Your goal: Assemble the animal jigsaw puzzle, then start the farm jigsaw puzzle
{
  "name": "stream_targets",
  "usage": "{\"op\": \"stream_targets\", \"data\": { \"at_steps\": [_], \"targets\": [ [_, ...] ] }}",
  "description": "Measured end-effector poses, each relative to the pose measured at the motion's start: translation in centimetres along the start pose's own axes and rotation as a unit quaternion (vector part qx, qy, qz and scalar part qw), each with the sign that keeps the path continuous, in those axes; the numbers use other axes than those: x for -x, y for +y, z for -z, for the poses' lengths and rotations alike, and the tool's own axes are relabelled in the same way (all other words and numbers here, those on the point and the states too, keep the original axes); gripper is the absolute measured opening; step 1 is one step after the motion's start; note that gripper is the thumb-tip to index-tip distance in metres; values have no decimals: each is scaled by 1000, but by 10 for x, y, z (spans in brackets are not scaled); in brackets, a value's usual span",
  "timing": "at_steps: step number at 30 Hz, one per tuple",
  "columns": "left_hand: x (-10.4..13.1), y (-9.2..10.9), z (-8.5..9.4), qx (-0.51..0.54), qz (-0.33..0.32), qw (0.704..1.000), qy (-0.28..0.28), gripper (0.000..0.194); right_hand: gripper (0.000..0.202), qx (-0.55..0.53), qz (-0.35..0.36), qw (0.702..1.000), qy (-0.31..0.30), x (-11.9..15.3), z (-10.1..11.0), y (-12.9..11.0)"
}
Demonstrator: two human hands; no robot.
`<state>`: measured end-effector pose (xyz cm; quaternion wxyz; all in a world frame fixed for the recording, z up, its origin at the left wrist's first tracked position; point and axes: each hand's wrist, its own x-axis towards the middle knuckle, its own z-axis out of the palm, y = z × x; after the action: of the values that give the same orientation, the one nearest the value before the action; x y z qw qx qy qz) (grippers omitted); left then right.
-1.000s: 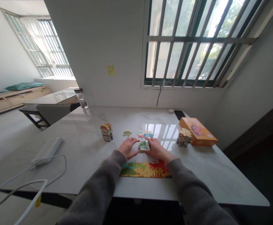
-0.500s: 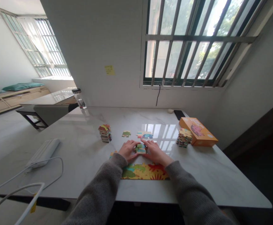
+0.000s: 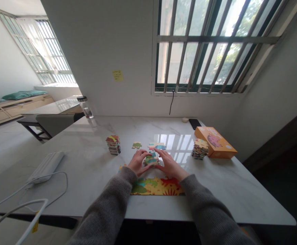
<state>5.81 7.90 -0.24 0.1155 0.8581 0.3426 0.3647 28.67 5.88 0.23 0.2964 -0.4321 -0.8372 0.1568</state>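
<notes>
Between my two hands is a small group of jigsaw puzzle pieces [image 3: 151, 159] in green, blue and cream. My left hand [image 3: 138, 162] grips its left side with curved fingers and thumb. On the other side, my right hand [image 3: 169, 163] does the same. Just below lies a joined strip of puzzle [image 3: 156, 186] with green and red animals on yellow, partly covered by my right wrist. Past my fingertips are a loose green-tree piece [image 3: 136, 145] and a joined pair of pieces [image 3: 157, 146]. Another yellow piece [image 3: 122, 167] shows beside my left wrist.
Stacks of puzzle pieces stand at left [image 3: 113, 145] and right [image 3: 200, 149]. An orange box [image 3: 216, 143] lies behind the right stack, with a black phone [image 3: 194, 124] farther back. At left are a white power strip [image 3: 46, 166] with cables and a bottle [image 3: 86, 108].
The pieces between my hands look shifted and turned slightly, and more of them shows. My fingertips have moved up a little; the stacks and strip stay in place.
</notes>
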Motion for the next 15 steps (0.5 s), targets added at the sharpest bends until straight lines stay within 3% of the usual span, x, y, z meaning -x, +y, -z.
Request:
{"op": "stream_targets", "data": {
  "at_steps": [3,5,8,11,15],
  "targets": [
    [-1,3,7,3,33,995,94,41,71,-29,-8,999,37,0,3,0],
    [-1,3,10,8,51,991,124,44,55,-28,-2,999,46,0,6,-2],
    [-1,5,7,32,38,992,116,51,22,-71,-6,996,57,-2,9,-11],
    [0,9,0,52,12,994,90,55,29,-157,-46,985,52,-5,9,-18],
    [2,13,-5,65,-14,997,34,55,40,-181,-79,979,44,-8,5,-18]
  ]
}}
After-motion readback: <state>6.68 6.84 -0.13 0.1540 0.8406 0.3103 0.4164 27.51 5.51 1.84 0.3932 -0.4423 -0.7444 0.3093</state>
